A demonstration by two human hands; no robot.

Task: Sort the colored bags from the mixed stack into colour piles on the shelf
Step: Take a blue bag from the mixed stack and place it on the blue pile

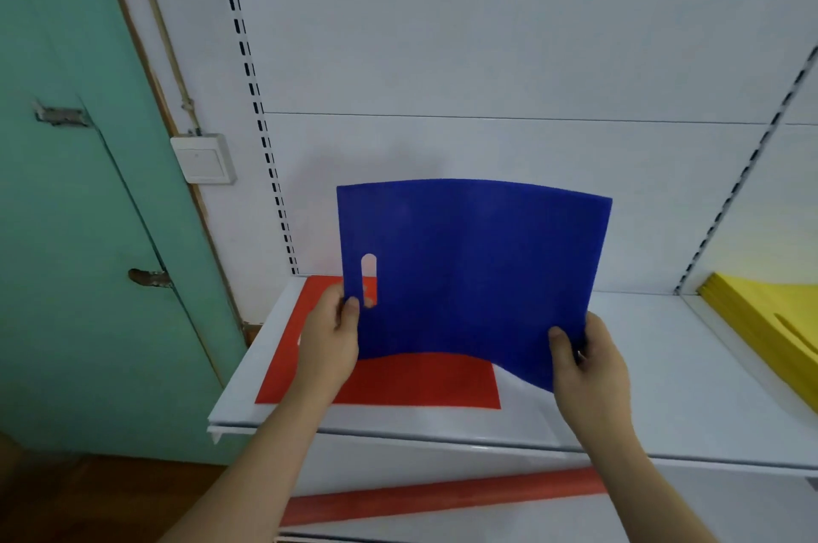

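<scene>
A blue bag (469,272) with a slot handle near its left edge is held upright above the white shelf (619,392). My left hand (329,334) pinches its lower left edge beside the slot. My right hand (584,361) grips its lower right corner, thumb on the front. Under and behind it a red bag (398,383) lies flat on the left part of the shelf, partly hidden by the blue one. A stack of yellow bags (765,321) lies at the far right of the shelf.
The shelf's white back panel (487,55) with slotted uprights rises behind. A green door (79,188) and a wall switch (203,159) stand to the left. A red roll (442,498) lies on the lower shelf below the front edge.
</scene>
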